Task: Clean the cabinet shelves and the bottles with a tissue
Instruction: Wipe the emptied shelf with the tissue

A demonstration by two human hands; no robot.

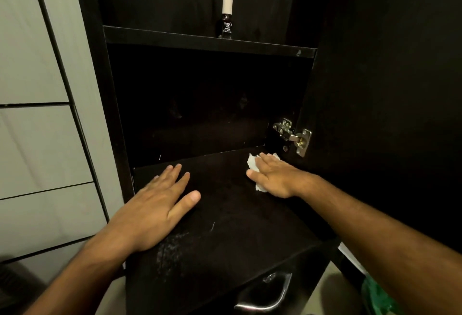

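tissue [252,164]: mostly hidden under the right hand [272,177] near lower shelf's right back corner | bottle [227,14]: label print too small to read | drawer handle [265,294]: cut by bottom edge | green item [377,297]: cut off, unidentifiable

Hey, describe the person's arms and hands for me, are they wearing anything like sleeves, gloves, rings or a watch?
Both forearms are bare as far as the picture shows, with no sleeve in view. The left hand and the right hand wear no gloves. No ring shows on any visible finger, and no watch or band shows at either wrist. The fingernails look short and unpainted.
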